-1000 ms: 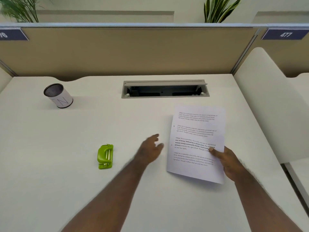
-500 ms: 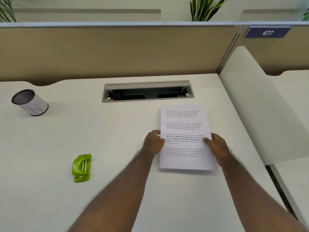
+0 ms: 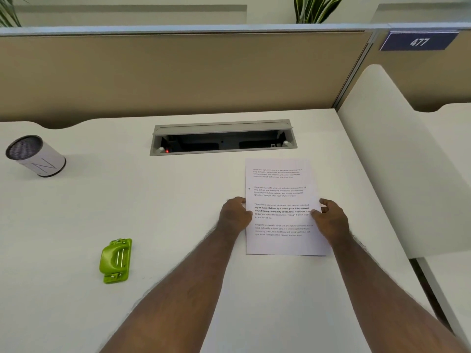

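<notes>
Printed sheet (image 3: 280, 184) sits portrait-wise on the white desk (image 3: 178, 200), right of centre, just in front of the open cable tray (image 3: 223, 138). It carries four short text blocks, the third partly in bold, and a small dot near its left margin. It looks flat, w/ a thin shadow along the near edge; can't tell if that edge is lifted. Left hand (image 3: 235, 216) grips the sheet's left edge approx. halfway down, thumb on top of the paper, fingers curled at the edge. Right hand (image 3: 331, 217) pinches the right edge at the same height, thumb tip on the text, other fingers bent beside the edge. Both forearms run in from the bottom of the view. Green hole punch (image 3: 116, 261) lies well to the left of the sheet, nearer the person and apart from both hands. White cylinder (image 3: 35, 156) w/ a dark mesh top stands at the far left of the desk. Beige partition (image 3: 178, 72) closes off the back, w/ a blue plate reading 477 (image 3: 419, 42) at its right end. White side panel (image 3: 395, 149) rises along the desk's right edge.
</notes>
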Action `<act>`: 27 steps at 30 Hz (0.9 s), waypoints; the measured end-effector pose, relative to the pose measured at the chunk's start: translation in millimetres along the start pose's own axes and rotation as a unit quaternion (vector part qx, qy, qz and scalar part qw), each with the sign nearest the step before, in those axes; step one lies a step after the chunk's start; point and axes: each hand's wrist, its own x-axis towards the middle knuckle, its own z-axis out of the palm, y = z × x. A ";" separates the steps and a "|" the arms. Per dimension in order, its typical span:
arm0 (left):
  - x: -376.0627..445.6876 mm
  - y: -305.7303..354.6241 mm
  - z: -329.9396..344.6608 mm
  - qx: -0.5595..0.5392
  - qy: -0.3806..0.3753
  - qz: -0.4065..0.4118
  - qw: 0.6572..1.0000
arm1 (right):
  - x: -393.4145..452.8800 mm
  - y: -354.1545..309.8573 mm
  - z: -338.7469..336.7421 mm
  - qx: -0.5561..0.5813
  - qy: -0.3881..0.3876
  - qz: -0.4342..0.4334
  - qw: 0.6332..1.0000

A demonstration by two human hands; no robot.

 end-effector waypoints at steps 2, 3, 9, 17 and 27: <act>0.8 -1.5 -1.3 0.022 0.008 0.003 1.000 | -2.2 -0.6 -1.3 -0.021 0.020 -0.003 1.000; 0.3 -2.5 -2.9 0.027 0.013 0.003 1.000 | -4.8 -1.0 -2.7 -0.034 0.035 -0.007 0.999; -23.7 -24.0 -26.6 0.076 0.062 0.086 0.991 | -31.4 -7.4 -1.3 -0.085 0.092 -0.114 0.985; -82.1 -121.4 -104.4 0.171 0.227 0.178 0.942 | -100.2 -26.4 59.2 -0.120 0.065 -0.286 0.948; -140.1 -250.0 -191.2 0.260 0.291 0.056 0.919 | -213.2 -62.2 169.3 -0.188 -0.104 -0.361 0.907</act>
